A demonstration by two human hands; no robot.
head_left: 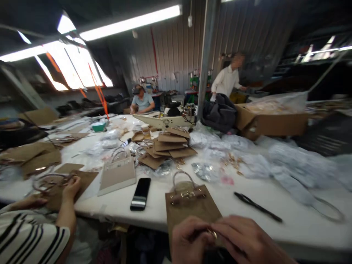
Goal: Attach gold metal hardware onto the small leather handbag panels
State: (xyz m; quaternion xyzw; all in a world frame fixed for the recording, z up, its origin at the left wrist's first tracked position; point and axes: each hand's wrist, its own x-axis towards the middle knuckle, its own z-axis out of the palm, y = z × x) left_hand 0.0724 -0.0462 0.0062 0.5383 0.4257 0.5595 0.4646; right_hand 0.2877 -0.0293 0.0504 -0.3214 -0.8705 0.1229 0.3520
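At the bottom edge my left hand (188, 240) and my right hand (247, 238) meet, fingers curled together around a small gold metal ring (212, 233) pinched between them. Right in front of them a brown bag-shaped piece (189, 209) with a loop handle and gold clasp lies on the white table (275, 198). The lower parts of both hands are cut off by the frame.
A black phone (140, 193) and a beige bag piece (117, 172) lie to the left, black pliers (257, 207) to the right. A co-worker's arm in a striped sleeve (33, 238) handles brown pieces at left. Stacked brown panels (167, 146), plastic bags and a cardboard box (271, 121) lie farther back.
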